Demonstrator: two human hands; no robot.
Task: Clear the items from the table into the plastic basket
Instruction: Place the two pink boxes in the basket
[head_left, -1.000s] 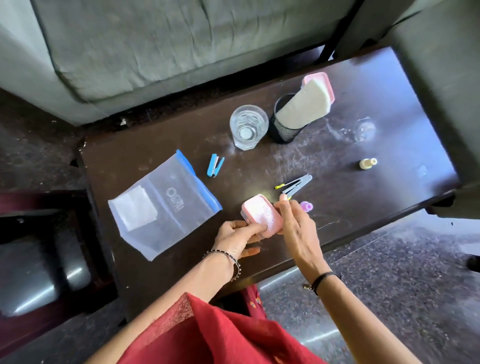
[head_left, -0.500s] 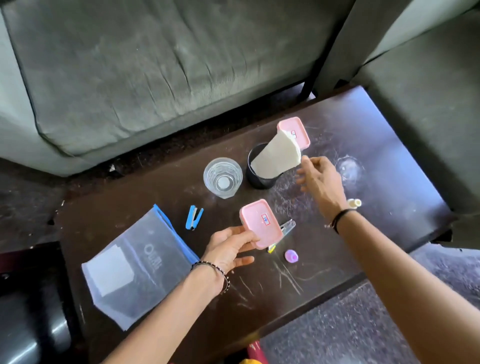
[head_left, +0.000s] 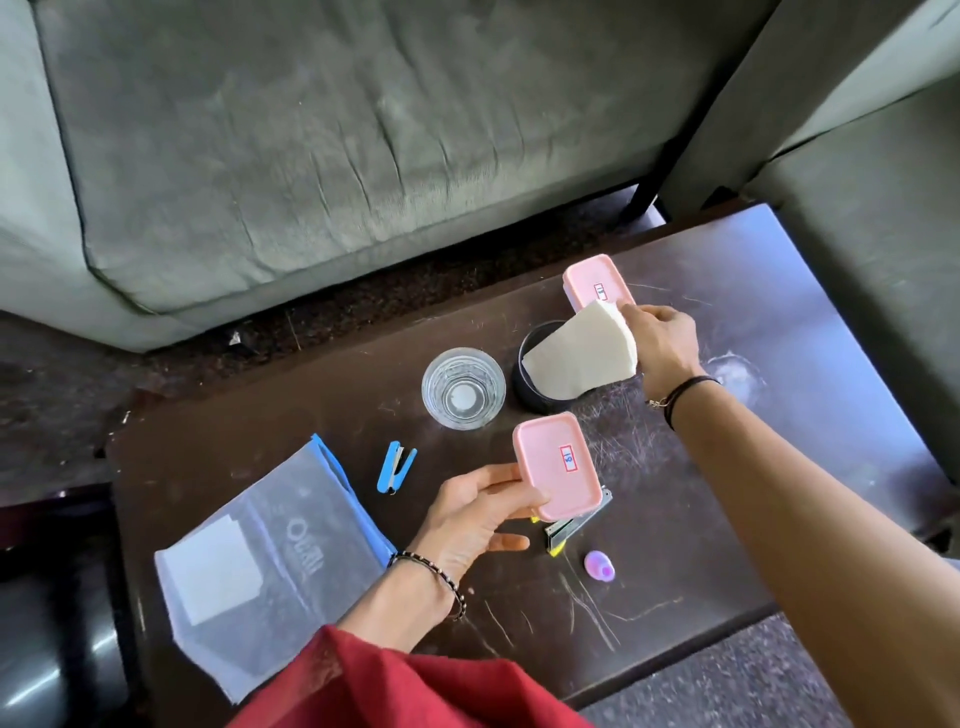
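Hands over the table (head_left: 831, 374)
Left hand (head_left: 472, 519) grips a pink box (head_left: 556, 465); right hand (head_left: 662, 348) pinches the white sheet (head_left: 582, 358) near the far edge.

1. a thin beaded bracelet (head_left: 434, 574) of small dark and pale beads circles the left wrist, just behind the left grip (head_left: 478, 514).
2. a thin black cord band (head_left: 688, 391) circles the right wrist, just behind the right grip (head_left: 662, 345); a small metal clasp (head_left: 655, 402) hangs from it.
3. a deep red sleeve (head_left: 395, 680) of loose, folded cloth, with a faint woven pattern near its edge, covers the left forearm below the bracelet.
4. the right forearm is bare up to the frame's edge.
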